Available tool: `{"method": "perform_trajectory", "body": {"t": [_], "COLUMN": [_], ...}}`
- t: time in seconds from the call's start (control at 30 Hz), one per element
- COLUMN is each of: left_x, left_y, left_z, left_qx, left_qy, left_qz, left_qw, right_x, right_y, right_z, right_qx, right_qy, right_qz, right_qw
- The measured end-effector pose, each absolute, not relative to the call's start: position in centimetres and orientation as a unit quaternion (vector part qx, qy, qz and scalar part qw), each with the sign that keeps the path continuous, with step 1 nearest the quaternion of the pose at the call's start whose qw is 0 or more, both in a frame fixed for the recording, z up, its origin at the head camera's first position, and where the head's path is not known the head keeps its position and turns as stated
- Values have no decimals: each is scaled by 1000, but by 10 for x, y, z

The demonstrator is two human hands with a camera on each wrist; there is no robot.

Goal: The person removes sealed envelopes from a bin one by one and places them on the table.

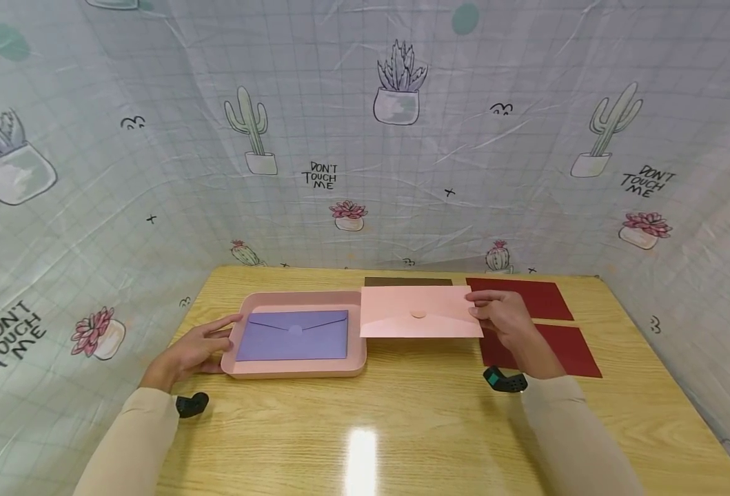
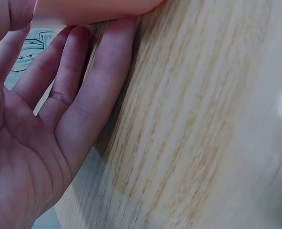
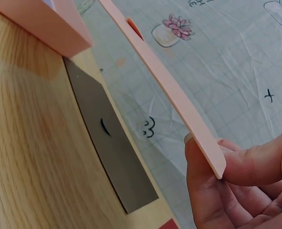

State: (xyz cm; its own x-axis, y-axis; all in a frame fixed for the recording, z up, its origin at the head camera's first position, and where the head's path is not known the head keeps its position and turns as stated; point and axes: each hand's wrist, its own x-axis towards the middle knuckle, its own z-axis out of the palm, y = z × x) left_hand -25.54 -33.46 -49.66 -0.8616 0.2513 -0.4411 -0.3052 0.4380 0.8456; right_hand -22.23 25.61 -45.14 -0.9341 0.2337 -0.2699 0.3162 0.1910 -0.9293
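Note:
My right hand [image 1: 504, 320] pinches the right edge of a pink envelope [image 1: 417, 310] between thumb and fingers. The envelope is raised above the table, its round seal facing me; in the right wrist view the envelope [image 3: 179, 109] appears nearly edge-on. A shallow pink tray [image 1: 299, 373] stands to the left, with a purple envelope [image 1: 293, 344] lying flat inside. At the tray's left end my left hand [image 1: 194, 351] touches the wall with extended fingers. Close up in the left wrist view, the fingers [image 2: 95, 86] reach the tray's underside edge [image 2: 98, 12].
A grey-brown envelope [image 3: 107, 138] lies on the table behind the pink one, partly covered in the head view. Two dark red envelopes, a far one [image 1: 535, 300] and a near one [image 1: 563, 351], lie at right. A printed curtain [image 1: 365, 151] encloses the wooden table [image 1: 278, 434].

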Motion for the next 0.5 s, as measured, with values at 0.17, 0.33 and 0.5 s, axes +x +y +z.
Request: {"method": "perform_trajectory", "body": {"t": [0.17, 0.33, 0.5], "left_x": [-253, -252, -255], "left_y": [-335, -336, -337], "left_z": [-497, -498, -498], "left_qx": [-20, -22, -19], "left_qy": [807, 808, 807], "left_qz": [529, 528, 530], "left_qw": [261, 261, 260], "right_x": [-220, -218, -218], "right_y": [258, 261, 263], "right_z": [-454, -456, -459], "right_qx": [187, 180, 180], "right_qy": [772, 775, 776], "right_qz": [-606, -604, -604], "right_qw": [38, 40, 43]}}
